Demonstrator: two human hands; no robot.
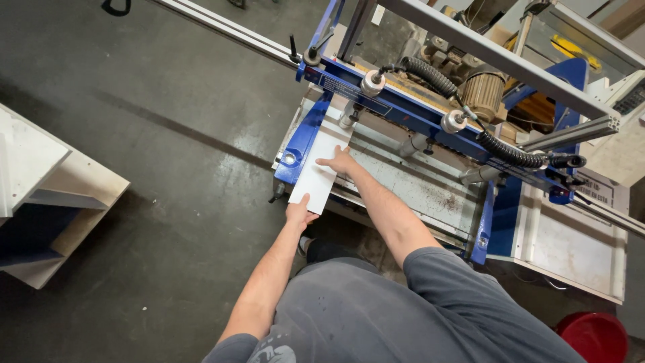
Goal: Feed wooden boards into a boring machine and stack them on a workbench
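Note:
A narrow white panel [317, 173] lies flat on the left end of a blue-framed machine's grey table [430, 195], its far end under a clamp cylinder [349, 115]. My left hand [298, 213] grips the panel's near end, thumb on top. On the panel's right side my right hand [340, 161] presses down flat with its fingers spread. Both arms reach forward from my grey shirt.
The machine has a blue beam [430, 114] with black corrugated hoses [510, 154] and a motor [484, 91]. A long metal rail [228, 27] runs off to the left. White boards [40, 181] are stacked at the left. A red bucket [594, 336] stands at the lower right on the concrete floor.

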